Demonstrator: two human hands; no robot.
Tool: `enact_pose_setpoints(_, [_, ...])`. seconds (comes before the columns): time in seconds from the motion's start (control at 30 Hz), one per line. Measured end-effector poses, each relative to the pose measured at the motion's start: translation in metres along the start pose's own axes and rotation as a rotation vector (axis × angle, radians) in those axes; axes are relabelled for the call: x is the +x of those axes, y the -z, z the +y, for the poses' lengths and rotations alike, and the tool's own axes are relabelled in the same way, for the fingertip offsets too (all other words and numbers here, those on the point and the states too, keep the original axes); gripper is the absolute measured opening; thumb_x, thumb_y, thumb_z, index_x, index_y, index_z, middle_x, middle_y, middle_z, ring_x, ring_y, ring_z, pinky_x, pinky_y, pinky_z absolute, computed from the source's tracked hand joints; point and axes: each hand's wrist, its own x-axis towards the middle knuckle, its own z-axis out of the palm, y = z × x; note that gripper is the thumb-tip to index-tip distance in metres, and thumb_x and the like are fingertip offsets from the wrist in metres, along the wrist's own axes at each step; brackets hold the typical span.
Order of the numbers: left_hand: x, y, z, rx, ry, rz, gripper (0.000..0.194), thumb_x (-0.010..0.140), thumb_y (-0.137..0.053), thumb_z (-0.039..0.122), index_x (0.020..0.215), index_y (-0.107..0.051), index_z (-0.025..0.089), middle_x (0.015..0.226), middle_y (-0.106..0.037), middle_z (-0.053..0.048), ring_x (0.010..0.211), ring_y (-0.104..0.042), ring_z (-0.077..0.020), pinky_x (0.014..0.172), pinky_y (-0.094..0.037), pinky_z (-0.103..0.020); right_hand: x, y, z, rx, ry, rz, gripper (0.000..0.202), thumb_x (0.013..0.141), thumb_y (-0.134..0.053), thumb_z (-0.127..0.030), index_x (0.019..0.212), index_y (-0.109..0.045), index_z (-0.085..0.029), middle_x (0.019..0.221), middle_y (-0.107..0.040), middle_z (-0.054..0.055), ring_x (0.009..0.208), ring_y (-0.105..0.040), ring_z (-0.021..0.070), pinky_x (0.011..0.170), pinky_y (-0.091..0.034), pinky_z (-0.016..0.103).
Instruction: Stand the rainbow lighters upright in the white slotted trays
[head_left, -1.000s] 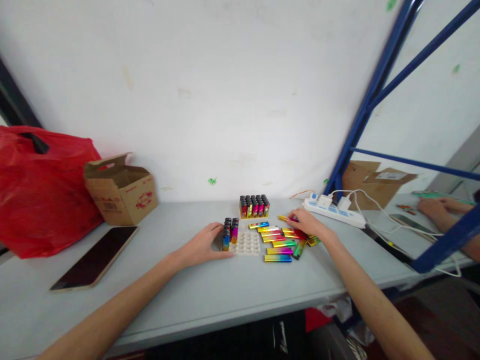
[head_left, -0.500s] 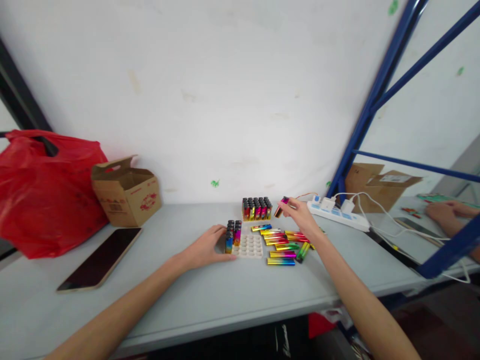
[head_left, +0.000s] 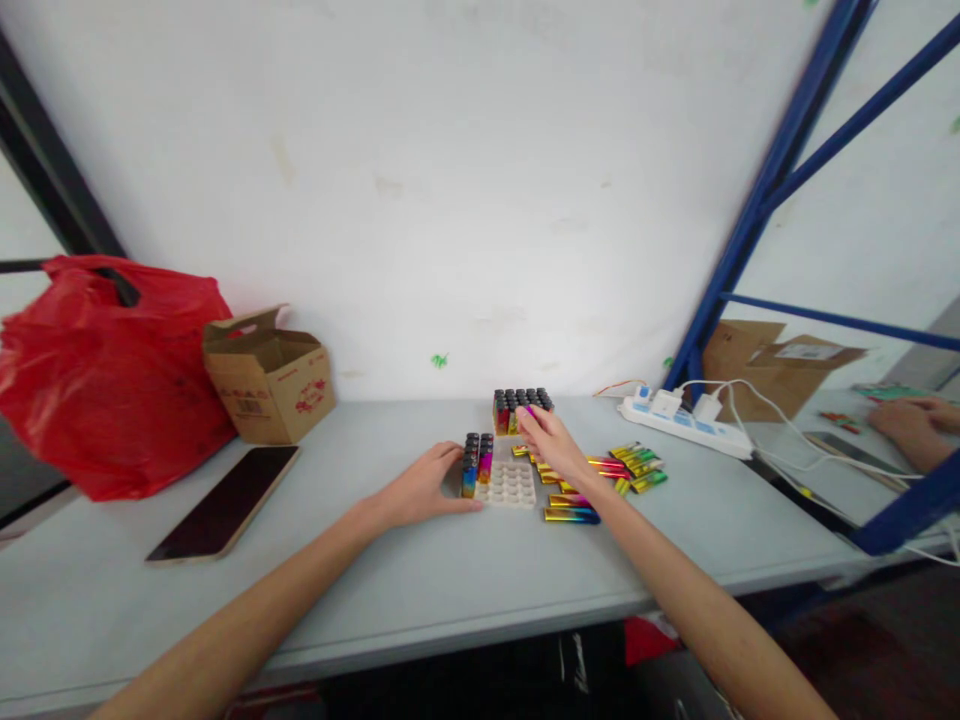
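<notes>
A white plastic tray (head_left: 511, 486) with rows of round holes lies on the table, with black-topped lighters (head_left: 470, 466) upright along its left side. My left hand (head_left: 424, 488) grips the tray's left end, thumb along the front edge and fingers behind the lighters. Above the tray's far right part, my right hand (head_left: 551, 442) pinches a lighter (head_left: 531, 411), mostly hidden by the fingers; a bit of magenta shows. Loose metallic rainbow lighters (head_left: 571, 516) lie right of the tray, partly under my right forearm. Behind stands a full block of upright lighters (head_left: 501, 412).
A phone (head_left: 225, 503), an open cardboard box (head_left: 274, 385) and a red plastic bag (head_left: 120, 380) occupy the left. On the right are a white power strip (head_left: 686, 428) with cables and a blue metal frame (head_left: 739, 235). Beyond it, another person's hands (head_left: 911, 425) show.
My right hand has moved left with the lighter, from beside the full block to over the tray. My left hand stays at the tray; the whole view has shifted slightly.
</notes>
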Motion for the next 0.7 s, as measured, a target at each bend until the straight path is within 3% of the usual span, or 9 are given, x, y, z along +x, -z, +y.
enact_pose_setpoints(0.1, [0.0, 0.0, 0.0, -0.01, -0.001, 0.003, 0.076, 0.071, -0.078, 0.073, 0.124, -0.065, 0.02, 0.128, -0.066, -0.014, 0.12, -0.062, -0.0349, 0.108, -0.05, -0.047, -0.005, -0.005, 0.001, -0.231, 0.129, 0.086, 0.051, 0.094, -0.052, -0.065, 0.069, -0.05, -0.021, 0.061, -0.046, -0.004, 0.059, -0.043, 0.0125, 0.054, -0.033, 0.025])
enact_pose_setpoints(0.23, [0.0, 0.001, 0.001, 0.0, 0.005, 0.0, 0.078, 0.071, -0.078, 0.074, 0.125, -0.064, 0.02, 0.128, -0.065, -0.014, 0.12, -0.062, -0.0349, 0.109, -0.05, -0.047, -0.007, -0.011, 0.002, -0.375, 0.159, 0.182, 0.048, 0.094, -0.051, -0.055, 0.059, -0.045, -0.021, 0.056, -0.044, -0.003, 0.058, -0.043, 0.0136, 0.056, -0.029, 0.028])
enact_pose_setpoints(0.4, [0.0, 0.001, 0.002, -0.005, 0.012, -0.003, 0.076, 0.071, -0.078, 0.074, 0.125, -0.064, 0.021, 0.129, -0.065, -0.014, 0.121, -0.062, -0.0351, 0.109, -0.05, -0.047, -0.01, -0.01, 0.003, -0.41, 0.189, 0.213, 0.043, 0.096, -0.049, -0.053, 0.066, -0.047, -0.022, 0.06, -0.05, -0.002, 0.06, -0.046, 0.0157, 0.057, -0.032, 0.028])
enact_pose_setpoints(0.47, [0.0, 0.002, 0.002, -0.01, 0.006, -0.007, 0.075, 0.072, -0.078, 0.072, 0.125, -0.064, 0.02, 0.129, -0.065, -0.014, 0.121, -0.062, -0.0347, 0.109, -0.05, -0.047, -0.014, -0.007, 0.0, -0.379, 0.183, 0.173, 0.043, 0.099, -0.047, -0.057, 0.074, -0.049, -0.023, 0.063, -0.052, -0.002, 0.061, -0.048, 0.0163, 0.058, -0.035, 0.028])
enact_pose_setpoints(0.57, [0.0, 0.001, 0.002, -0.011, 0.001, -0.007, 0.075, 0.072, -0.078, 0.072, 0.124, -0.064, 0.02, 0.127, -0.065, -0.013, 0.12, -0.062, -0.0346, 0.109, -0.049, -0.047, -0.02, -0.003, -0.009, -0.349, 0.187, 0.005, 0.043, 0.104, -0.039, -0.06, 0.083, -0.049, -0.024, 0.07, -0.056, -0.001, 0.061, -0.052, 0.0164, 0.059, -0.041, 0.028])
enact_pose_setpoints(0.7, [0.001, 0.0, 0.0, -0.009, -0.013, -0.01, 0.075, 0.072, -0.078, 0.072, 0.124, -0.064, 0.02, 0.126, -0.066, -0.013, 0.118, -0.063, -0.0346, 0.107, -0.05, -0.046, -0.027, -0.002, -0.018, -0.596, 0.397, -0.127, 0.046, 0.106, -0.039, -0.058, 0.078, -0.051, -0.023, 0.082, -0.061, 0.004, 0.079, -0.057, 0.0187, 0.075, -0.044, 0.03])
